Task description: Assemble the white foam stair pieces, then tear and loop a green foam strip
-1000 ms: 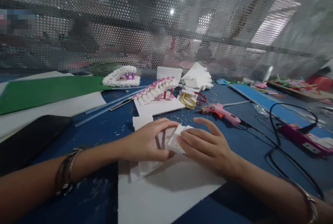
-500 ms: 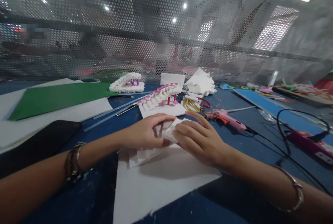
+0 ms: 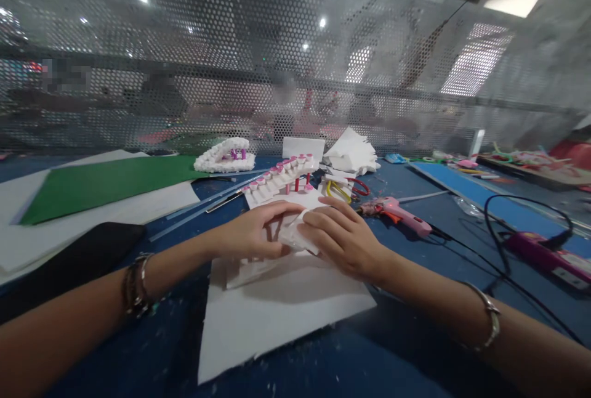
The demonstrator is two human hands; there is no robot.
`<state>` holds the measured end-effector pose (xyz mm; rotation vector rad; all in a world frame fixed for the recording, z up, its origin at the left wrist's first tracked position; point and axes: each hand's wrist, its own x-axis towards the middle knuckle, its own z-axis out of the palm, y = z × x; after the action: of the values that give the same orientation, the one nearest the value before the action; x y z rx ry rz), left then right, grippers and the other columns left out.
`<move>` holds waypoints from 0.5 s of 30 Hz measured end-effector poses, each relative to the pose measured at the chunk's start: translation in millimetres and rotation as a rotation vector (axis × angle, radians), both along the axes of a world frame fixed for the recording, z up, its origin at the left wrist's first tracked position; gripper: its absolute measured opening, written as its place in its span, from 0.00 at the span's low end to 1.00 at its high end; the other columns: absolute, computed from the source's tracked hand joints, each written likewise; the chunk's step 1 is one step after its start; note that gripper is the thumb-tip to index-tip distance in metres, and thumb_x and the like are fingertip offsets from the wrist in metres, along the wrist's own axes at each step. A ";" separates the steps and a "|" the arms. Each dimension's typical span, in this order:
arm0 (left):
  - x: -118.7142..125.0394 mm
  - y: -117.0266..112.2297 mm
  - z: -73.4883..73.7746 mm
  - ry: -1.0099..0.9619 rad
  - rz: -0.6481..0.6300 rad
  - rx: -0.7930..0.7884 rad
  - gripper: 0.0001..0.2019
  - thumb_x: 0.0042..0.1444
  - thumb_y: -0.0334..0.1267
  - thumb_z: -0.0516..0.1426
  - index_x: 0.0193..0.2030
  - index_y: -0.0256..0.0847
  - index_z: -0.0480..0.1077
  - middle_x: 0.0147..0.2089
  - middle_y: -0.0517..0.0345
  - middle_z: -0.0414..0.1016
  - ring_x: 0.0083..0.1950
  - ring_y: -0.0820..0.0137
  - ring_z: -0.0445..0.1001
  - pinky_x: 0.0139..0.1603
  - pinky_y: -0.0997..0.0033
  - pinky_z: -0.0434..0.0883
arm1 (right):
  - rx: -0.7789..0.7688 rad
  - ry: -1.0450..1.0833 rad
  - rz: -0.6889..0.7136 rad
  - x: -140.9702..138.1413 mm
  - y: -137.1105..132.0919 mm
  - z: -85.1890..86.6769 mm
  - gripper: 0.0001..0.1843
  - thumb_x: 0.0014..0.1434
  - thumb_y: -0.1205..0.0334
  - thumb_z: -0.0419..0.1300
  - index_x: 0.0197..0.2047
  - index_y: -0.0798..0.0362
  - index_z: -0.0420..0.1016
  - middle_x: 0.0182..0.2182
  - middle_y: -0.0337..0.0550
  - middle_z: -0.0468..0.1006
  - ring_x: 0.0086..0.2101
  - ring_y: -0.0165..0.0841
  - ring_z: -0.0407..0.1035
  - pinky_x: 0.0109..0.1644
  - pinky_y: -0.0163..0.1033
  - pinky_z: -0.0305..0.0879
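Both my hands meet over a small white foam piece [image 3: 293, 239] in the middle of the blue table. My left hand [image 3: 252, 235] curls its fingers over the piece's left side. From the right, my right hand [image 3: 344, 238] presses on the same piece with fingers together. The foam piece rests on a large white sheet [image 3: 277, 315]. Just behind my hands stands a white foam stair model [image 3: 277, 177] with pink-topped pegs.
A pink glue gun [image 3: 401, 212] lies to the right, with black cables [image 3: 498, 244] and a purple device [image 3: 545, 253] beyond. Scissors [image 3: 344, 188], a foam stack [image 3: 351, 151], a white arch model [image 3: 225, 156], a green sheet [image 3: 101, 182] and a black phone [image 3: 78, 256] surround them. Perforated mesh [image 3: 231, 47] walls the back.
My hands have drawn closer together over the foam piece, the right fingers now lying further across it. The view has shifted slightly.
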<state>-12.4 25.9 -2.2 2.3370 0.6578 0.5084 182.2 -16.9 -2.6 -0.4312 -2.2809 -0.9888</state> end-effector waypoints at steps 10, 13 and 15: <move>-4.4 7.5 -5.0 -0.005 -0.036 0.116 0.30 0.45 0.39 0.55 0.56 0.36 0.54 0.57 0.44 0.60 0.58 0.60 0.59 0.58 0.61 0.57 | 0.021 -0.113 -0.008 5.3 1.0 -1.7 0.08 0.60 0.67 0.49 0.42 0.54 0.66 0.38 0.43 0.74 0.44 0.32 0.64 0.56 0.47 0.55; -8.7 12.2 -3.3 0.042 0.009 0.125 0.33 0.45 0.39 0.54 0.59 0.36 0.50 0.61 0.43 0.54 0.61 0.59 0.55 0.60 0.60 0.55 | 0.000 -0.144 -0.153 30.6 -0.1 11.1 0.11 0.57 0.60 0.54 0.45 0.50 0.66 0.41 0.45 0.74 0.44 0.37 0.65 0.53 0.52 0.57; -10.4 13.5 -1.8 0.093 0.032 0.143 0.33 0.44 0.38 0.53 0.59 0.36 0.50 0.62 0.43 0.53 0.61 0.58 0.55 0.60 0.59 0.54 | -0.158 -0.107 -0.382 58.1 -1.1 20.7 0.14 0.56 0.56 0.55 0.44 0.53 0.68 0.40 0.48 0.74 0.41 0.39 0.67 0.49 0.50 0.60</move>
<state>-22.7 39.4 -3.9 2.5002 0.7250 0.4767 240.4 -18.0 18.1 -0.9288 -2.4350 -1.0342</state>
